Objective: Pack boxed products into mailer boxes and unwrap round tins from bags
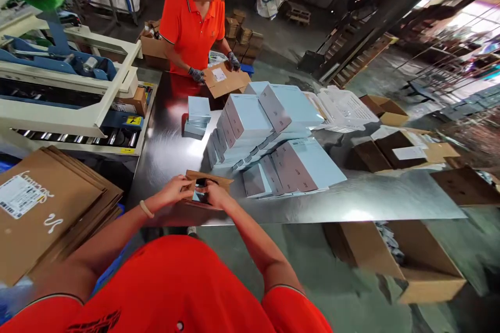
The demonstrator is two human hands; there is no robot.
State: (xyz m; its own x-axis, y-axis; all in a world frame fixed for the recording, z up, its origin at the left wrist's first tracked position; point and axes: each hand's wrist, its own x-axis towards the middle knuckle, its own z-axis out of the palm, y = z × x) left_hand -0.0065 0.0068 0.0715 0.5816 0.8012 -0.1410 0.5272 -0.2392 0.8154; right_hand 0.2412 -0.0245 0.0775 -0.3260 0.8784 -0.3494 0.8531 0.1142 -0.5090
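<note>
A small brown cardboard box (pixel 211 176) with raised flaps is at the near edge of the metal table (pixel 351 203). My left hand (pixel 177 189) pinches the left side of this box. My right hand (pixel 215 193) reaches into its opening, fingers partly hidden inside; what they touch there is too small to make out. Something pale blue shows within the box. Just beyond and to the right stand stacks of light blue boxes (pixel 250 114), and two smaller light blue boxes (pixel 199 109) sit farther back on the left.
Across the table a person in an orange shirt (pixel 195 26) holds flattened cardboard (pixel 228 80) with gloved hands. A roller conveyor machine (pixel 117 138) stands left, above stacked flat cartons (pixel 50 208). An open carton (pixel 433 286) lies below the table's right side.
</note>
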